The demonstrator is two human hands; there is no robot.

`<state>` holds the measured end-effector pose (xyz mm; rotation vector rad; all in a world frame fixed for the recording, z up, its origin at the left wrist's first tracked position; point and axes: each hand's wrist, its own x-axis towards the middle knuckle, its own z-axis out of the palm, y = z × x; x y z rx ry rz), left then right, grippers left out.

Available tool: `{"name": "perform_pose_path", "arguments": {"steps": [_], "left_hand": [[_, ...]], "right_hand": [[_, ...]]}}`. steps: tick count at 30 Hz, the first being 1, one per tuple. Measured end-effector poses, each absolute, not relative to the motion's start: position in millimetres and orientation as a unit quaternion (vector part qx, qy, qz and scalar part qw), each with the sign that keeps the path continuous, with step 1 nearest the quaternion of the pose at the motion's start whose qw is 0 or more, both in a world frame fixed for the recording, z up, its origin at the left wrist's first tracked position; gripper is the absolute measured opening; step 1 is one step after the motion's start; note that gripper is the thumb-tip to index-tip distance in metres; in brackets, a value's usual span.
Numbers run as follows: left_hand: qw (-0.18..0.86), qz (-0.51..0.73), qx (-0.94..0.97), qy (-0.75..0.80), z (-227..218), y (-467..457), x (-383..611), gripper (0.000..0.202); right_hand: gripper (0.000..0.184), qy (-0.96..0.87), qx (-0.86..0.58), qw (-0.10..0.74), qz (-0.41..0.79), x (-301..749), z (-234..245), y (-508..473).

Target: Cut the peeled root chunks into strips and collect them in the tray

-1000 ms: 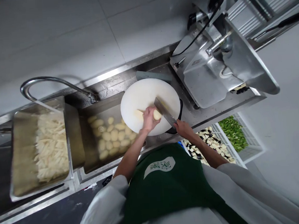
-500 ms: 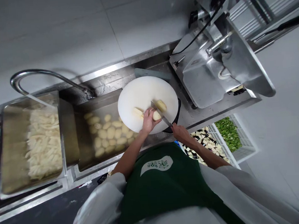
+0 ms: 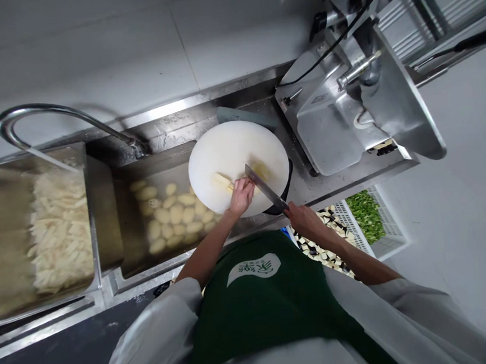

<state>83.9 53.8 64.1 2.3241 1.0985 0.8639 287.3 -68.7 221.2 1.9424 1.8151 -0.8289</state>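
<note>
On a round white cutting board [image 3: 223, 144], my left hand [image 3: 242, 196] is closed with bent fingers over a peeled potato, mostly hidden beneath them. My right hand [image 3: 302, 220] grips the handle of a kitchen knife [image 3: 268, 192], whose blade slants across the board right beside my left fingertips. Pale cut potato pieces [image 3: 222, 179] lie just left of my left hand. Beyond the blade rests another yellowish potato piece [image 3: 261, 170], partly covered by the knife.
Left of the board, peeled potatoes [image 3: 176, 213] sit in a water-filled sink beneath a curved faucet [image 3: 65, 113]. A steel pan [image 3: 93, 216] holds pale slices. At right stands a metal slicer [image 3: 327, 136]; below are crates of diced eggplant [image 3: 331, 236] and chopped greens [image 3: 364, 214].
The knife and my right hand have shifted slightly right and down. The potato under my left hand, plain to see before, is now mostly covered by my fingers and the blade.
</note>
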Motion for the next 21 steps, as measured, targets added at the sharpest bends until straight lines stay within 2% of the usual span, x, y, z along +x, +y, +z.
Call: {"name": "perform_pose_path", "arguments": {"steps": [11, 21], "left_hand": [[0.237, 0.361, 0.813, 0.391, 53.6, 48.8, 79.0, 0.024], [0.23, 0.363, 0.809, 0.402, 37.8, 46.2, 83.4, 0.03]], "right_hand": [[0.035, 0.646, 0.678, 0.165, -0.309, 250.5, 172.5, -11.8], [0.035, 0.646, 0.67, 0.207, -0.301, 259.4, 210.2, -32.8]]}}
